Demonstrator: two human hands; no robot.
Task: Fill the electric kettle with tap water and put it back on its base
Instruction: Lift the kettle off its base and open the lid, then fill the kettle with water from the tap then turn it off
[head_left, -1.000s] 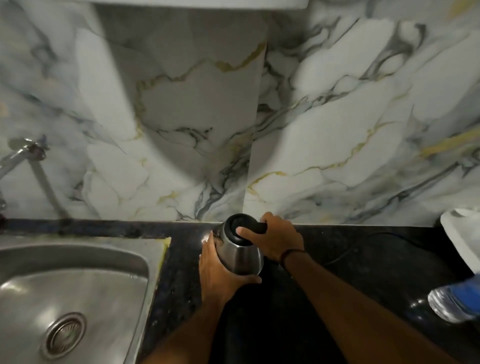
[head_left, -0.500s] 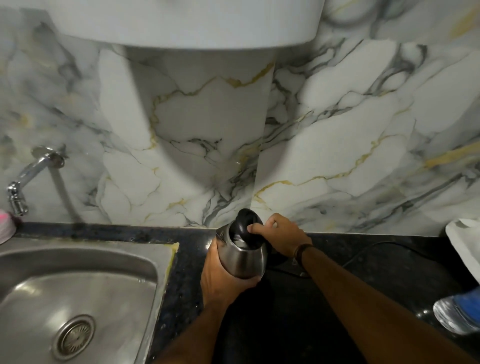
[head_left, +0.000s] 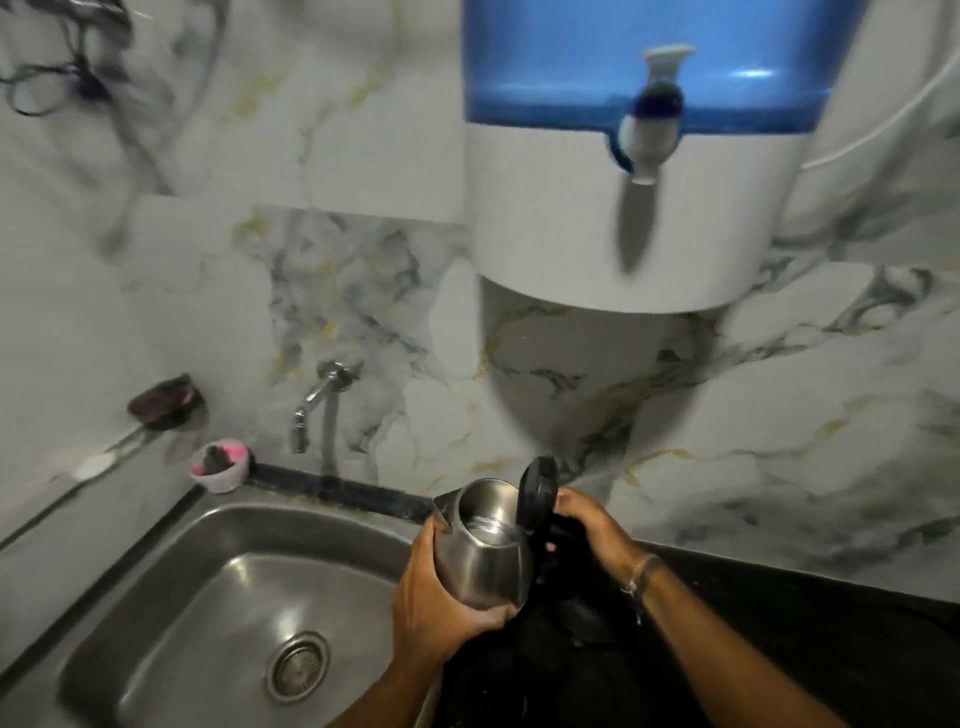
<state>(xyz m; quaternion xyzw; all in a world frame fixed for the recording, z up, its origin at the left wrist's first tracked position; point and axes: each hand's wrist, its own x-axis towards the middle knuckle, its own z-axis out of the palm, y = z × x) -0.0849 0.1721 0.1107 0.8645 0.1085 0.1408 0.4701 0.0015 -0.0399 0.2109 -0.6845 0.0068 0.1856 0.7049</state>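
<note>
The left grip (head_left: 441, 597) is wrapped around the steel body of the kettle (head_left: 480, 558), fingers curled under its base. The right grip (head_left: 589, 530) clasps the black handle on the far side. Between the two, the kettle hangs tilted above the dark desk (head_left: 805, 613), just right of the sink (head_left: 218, 597) rim, its lid (head_left: 537, 491) standing open (a little water glints inside). The tap (head_left: 317, 400) juts from the wall, up and left of the left grip.

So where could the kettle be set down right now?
The sink basin is bare around the drain. The dark counter right of the right hand looks free. The back-left corner is crowded by the pink cup.
</note>
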